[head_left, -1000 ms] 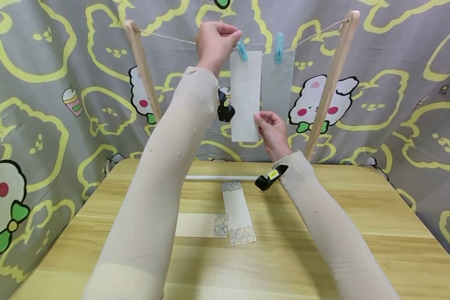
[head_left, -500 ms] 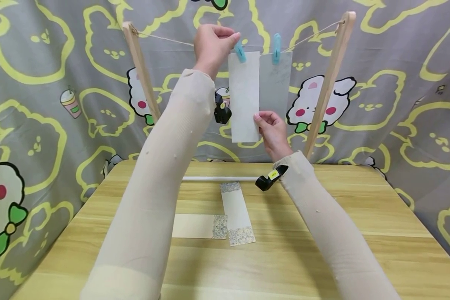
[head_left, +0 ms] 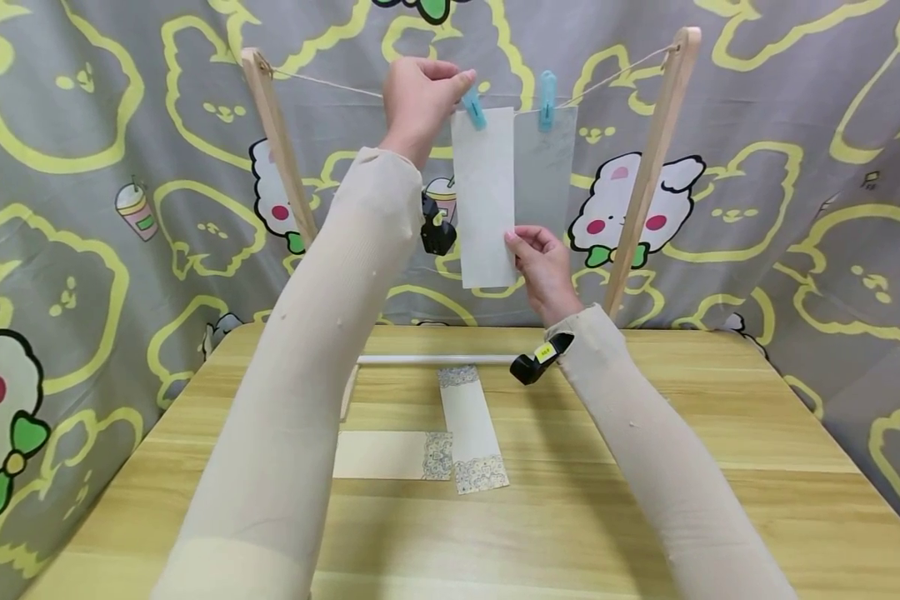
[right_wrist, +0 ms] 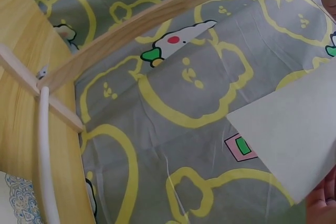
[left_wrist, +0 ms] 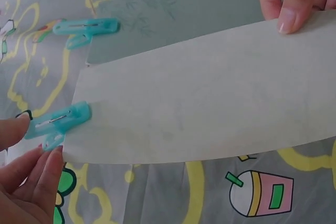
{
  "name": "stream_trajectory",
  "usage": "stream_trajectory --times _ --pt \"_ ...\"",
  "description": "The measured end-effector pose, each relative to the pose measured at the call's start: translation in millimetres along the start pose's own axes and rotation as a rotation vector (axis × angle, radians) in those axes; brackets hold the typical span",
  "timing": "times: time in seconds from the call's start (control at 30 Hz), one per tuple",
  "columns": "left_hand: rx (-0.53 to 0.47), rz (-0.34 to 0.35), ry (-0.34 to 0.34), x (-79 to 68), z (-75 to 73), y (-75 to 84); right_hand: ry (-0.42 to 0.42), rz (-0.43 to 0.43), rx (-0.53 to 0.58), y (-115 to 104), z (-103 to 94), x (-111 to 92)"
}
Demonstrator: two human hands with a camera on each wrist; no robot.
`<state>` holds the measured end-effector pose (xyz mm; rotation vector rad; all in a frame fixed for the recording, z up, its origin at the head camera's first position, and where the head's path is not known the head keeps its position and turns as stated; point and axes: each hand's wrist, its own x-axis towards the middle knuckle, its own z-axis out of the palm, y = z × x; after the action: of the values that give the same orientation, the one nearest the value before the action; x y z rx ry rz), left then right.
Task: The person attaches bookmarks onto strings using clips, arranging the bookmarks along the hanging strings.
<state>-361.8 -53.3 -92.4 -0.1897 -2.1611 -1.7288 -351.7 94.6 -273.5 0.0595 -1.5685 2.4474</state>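
Note:
My left hand (head_left: 418, 104) pinches the handles of a light blue clothespin (head_left: 474, 109) between thumb and fingers. The clothespin's jaws sit over the top edge of a long off-white paper card (head_left: 485, 200), which hangs upright. Lower down, my right hand (head_left: 543, 267) holds that card by its right edge, thumb in front. Just behind and to the right, a grey-green card (head_left: 546, 175) with a faint leaf print hangs from the string (head_left: 330, 82) by a second blue clothespin (left_wrist: 86, 26). In the right wrist view, only a bottom corner of the off-white card (right_wrist: 289, 135) shows.
Two wooden posts (head_left: 281, 150) (head_left: 654, 158) carry the string, with a white rod (head_left: 442, 359) low between them. On the wooden table (head_left: 607, 500) lie two cards with lace-like patterned ends, one lengthwise (head_left: 471, 421) and one sideways (head_left: 386, 455). A patterned curtain hangs behind.
Both hands keep their hold on the clothespin and the off-white card. The head view has shifted slightly, so the frame and cards appear a little lower and further left.

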Motion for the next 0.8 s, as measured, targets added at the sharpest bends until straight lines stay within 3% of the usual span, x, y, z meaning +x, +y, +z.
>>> stream_trajectory --times 0.3,0.5,0.8 --pt "-0.014 0.035 -0.013 -3.1 -4.5 -1.2 -0.014 0.031 -0.024 -1 -2.3 -2" --pt "-0.079 0.037 -0.034 -5.8 -9.7 -2.4 -0.018 0.054 -0.018 0 -3.6 0" --pt "-0.132 0.057 -0.099 -24.1 -20.0 -7.7 -0.018 0.068 -0.088 3 -7.0 1"
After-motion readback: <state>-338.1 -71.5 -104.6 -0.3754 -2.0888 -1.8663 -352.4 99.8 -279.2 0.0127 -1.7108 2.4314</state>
